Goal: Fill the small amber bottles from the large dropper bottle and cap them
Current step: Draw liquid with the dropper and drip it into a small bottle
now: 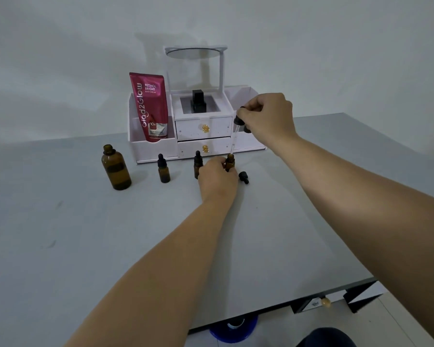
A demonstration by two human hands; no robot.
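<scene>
Right hand [267, 116]: pinching the dropper [236, 126] by its bulb, glass tip hanging into the open small bottle [230, 162].
Left hand [217, 175]: closing round that bottle, steadying it on the desk [85, 234].
Step, as judged: filling the third small bottle; next calling for a squeeze, then its loose cap [243, 177], lying just beside.
Two capped bottles [164, 169] standing left; large bottle [115, 167] open, far left.
Organiser [156, 149] crowding behind; ample open desk in front, edge well clear.

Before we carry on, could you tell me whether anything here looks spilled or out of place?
No spill visible. Only a small black dropper cap lies on its side on the table, beside the open small bottle.
</scene>
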